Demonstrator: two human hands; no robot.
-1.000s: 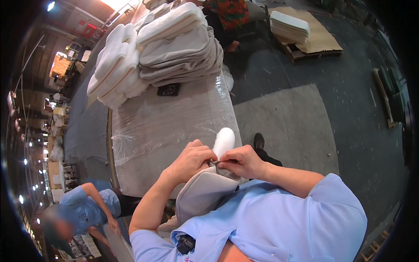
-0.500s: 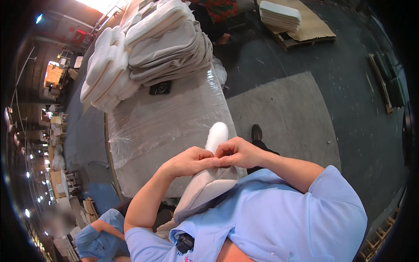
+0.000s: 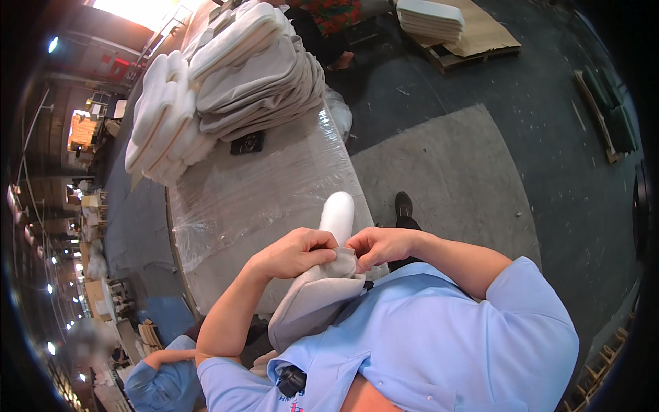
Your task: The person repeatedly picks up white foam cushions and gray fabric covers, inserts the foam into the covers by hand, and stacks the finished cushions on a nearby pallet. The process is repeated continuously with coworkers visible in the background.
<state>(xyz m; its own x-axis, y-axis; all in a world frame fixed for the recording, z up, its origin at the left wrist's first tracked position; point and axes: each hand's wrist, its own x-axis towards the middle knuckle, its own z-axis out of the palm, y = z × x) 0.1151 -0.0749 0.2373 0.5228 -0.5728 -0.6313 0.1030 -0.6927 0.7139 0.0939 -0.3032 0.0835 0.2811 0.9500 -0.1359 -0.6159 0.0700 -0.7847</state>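
Close to my body a light grey fabric cushion cover (image 3: 305, 302) stands on edge, with rounded white padding (image 3: 338, 211) sticking out beyond its far end. My left hand (image 3: 298, 253) pinches the cover's edge between thumb and fingers. On the other side of the same edge, my right hand (image 3: 381, 246) also has its thumb and fingers closed on the fabric. The gathered cloth lies between the two hands, at the base of the padding. How far the padding reaches inside the cover is hidden.
The table (image 3: 274, 185) is wrapped in clear plastic. Piled grey covers (image 3: 261, 96), white padding pieces (image 3: 161, 117) and a small black box (image 3: 247, 143) are on its far end. A pallet (image 3: 480, 55) stands far right. Another person (image 3: 165, 374) is at lower left.
My hands have moved slightly apart, the right one shifting right and down. More of the gathered cover edge shows between them. The cover is tilted a little differently.
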